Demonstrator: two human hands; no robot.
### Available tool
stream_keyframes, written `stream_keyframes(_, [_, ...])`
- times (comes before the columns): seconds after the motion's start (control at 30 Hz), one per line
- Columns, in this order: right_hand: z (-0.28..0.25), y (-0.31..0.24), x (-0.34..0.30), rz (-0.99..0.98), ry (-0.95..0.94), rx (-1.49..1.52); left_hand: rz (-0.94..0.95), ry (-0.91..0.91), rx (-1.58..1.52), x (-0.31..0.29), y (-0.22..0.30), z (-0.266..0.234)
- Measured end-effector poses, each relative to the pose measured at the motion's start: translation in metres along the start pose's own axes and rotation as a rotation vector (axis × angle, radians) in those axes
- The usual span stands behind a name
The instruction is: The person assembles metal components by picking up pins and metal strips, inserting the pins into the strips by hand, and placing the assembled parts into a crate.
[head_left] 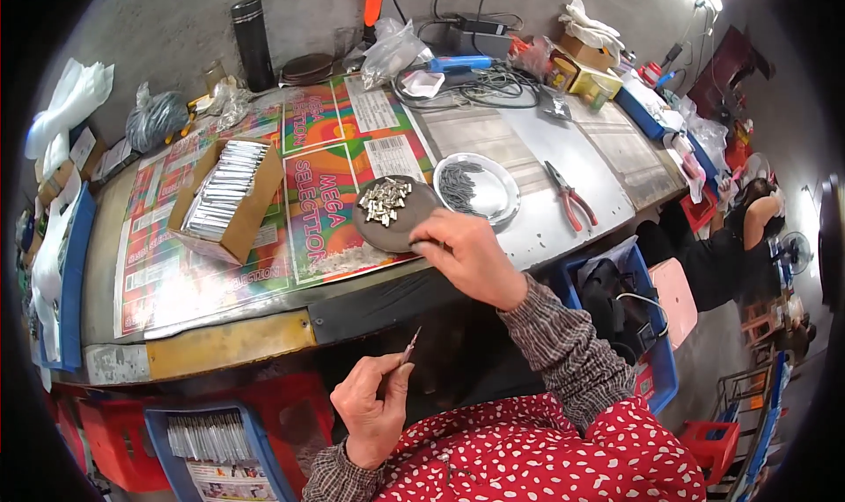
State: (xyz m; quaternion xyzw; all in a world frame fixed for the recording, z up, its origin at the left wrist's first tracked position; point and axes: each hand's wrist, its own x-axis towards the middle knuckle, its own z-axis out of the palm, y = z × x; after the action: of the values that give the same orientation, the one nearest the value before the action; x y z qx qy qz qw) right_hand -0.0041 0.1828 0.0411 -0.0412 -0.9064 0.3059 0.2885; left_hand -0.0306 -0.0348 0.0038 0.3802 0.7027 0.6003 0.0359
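My left hand (374,410) is closed in front of the table edge, thumb and fingers pinching a thin pointed metal piece (411,344) that sticks up. I cannot make out its exact kind. My right hand (471,254) hangs over the near right rim of a round brown plate (374,232), its fingertips pressed together. Whatever they may hold is hidden. On that plate lies a heap of small shiny metal sleeves (385,201). Just beyond my right hand stands a white dish (503,198) with many thin grey metal pins (459,185) in it.
Red-handled pliers (570,198) lie right of the dish. An open cardboard box (231,249) of wrapped silvery sticks stands at left. Cables and a blue-handled tool (459,63) lie at the back. Blue bins flank me below the table; another person (735,247) sits at far right.
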Motion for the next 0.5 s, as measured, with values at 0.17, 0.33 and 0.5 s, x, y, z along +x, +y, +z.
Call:
stream_keyframes(0.17, [0.018,0.025,0.027,-0.08,0.03,-0.226,-0.031,0.006,-0.014,0.0,-0.009,-0.005])
stream_keyframes(0.33, [0.029,0.034,0.039,-0.028,-0.007,-0.351,-0.087,-0.017,-0.008,0.001,-0.014,-0.008])
stream_keyframes(0.5, [0.035,0.039,0.042,-0.028,-0.021,-0.465,-0.088,-0.015,-0.015,0.001,-0.017,-0.007])
